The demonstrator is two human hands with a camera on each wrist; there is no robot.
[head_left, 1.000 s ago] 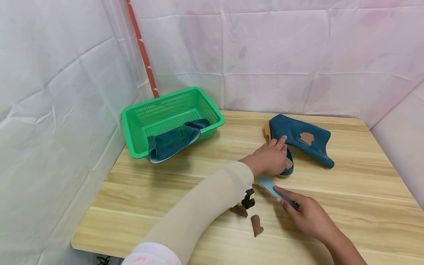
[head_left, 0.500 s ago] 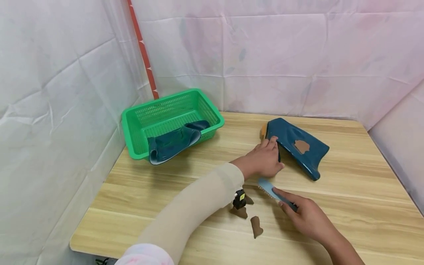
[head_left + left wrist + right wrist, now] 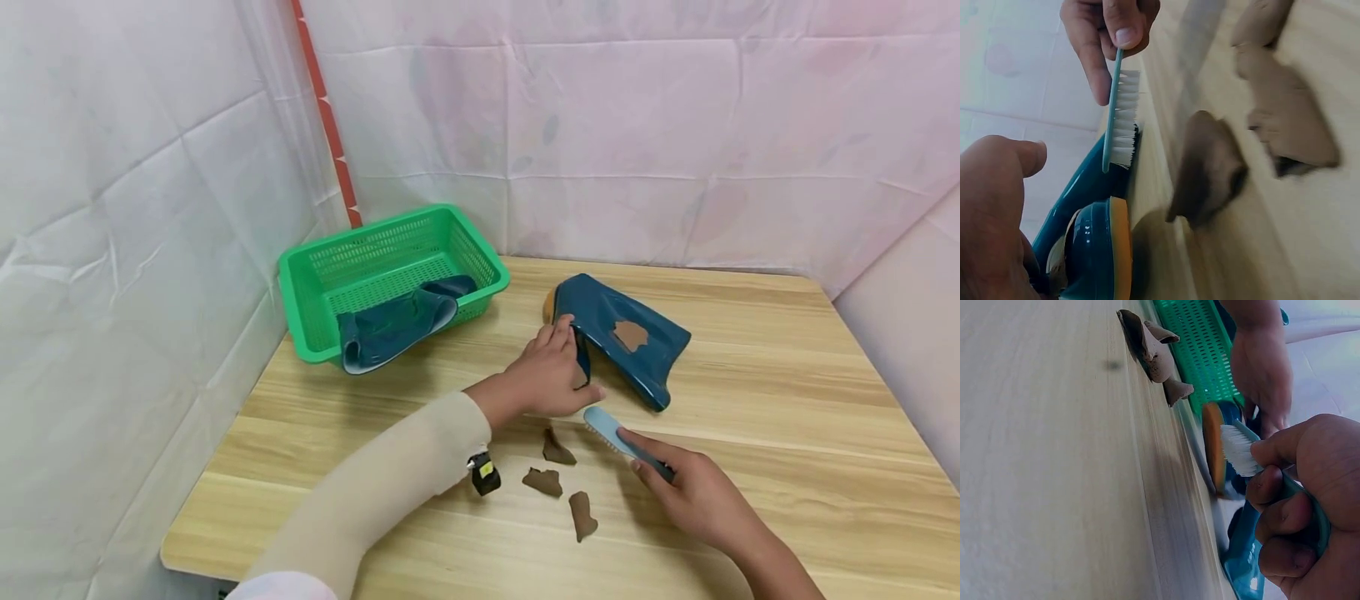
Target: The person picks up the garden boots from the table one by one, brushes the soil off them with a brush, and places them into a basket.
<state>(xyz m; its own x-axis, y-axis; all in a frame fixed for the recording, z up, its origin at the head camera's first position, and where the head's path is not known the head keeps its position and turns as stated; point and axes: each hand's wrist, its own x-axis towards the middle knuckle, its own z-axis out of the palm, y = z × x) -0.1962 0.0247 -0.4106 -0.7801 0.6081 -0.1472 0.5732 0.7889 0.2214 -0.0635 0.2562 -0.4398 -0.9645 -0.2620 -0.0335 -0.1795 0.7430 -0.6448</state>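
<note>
A dark blue rain boot (image 3: 617, 333) with an orange sole lies on its side on the table, a brown patch (image 3: 631, 335) on its shaft. My left hand (image 3: 546, 375) grips the boot's foot, fingers over the instep and thumb sticking out; the palm side is hidden. Below it, my right hand (image 3: 693, 492) holds a light blue brush (image 3: 606, 427) with white bristles (image 3: 1238, 451) by its handle. The brush head is just short of the boot and my left thumb. Several curled brown pieces (image 3: 557, 447) lie on the table left of the brush.
A green plastic basket (image 3: 390, 237) stands at the back left, with a second blue boot (image 3: 397, 325) hanging over its front rim. The wooden table (image 3: 787, 400) meets pale cloth walls (image 3: 615, 108) behind and at the sides.
My left hand has moved left with the boot, which has slid left and turned a little. More of the brown pieces show now. The right hand and brush have hardly moved.
</note>
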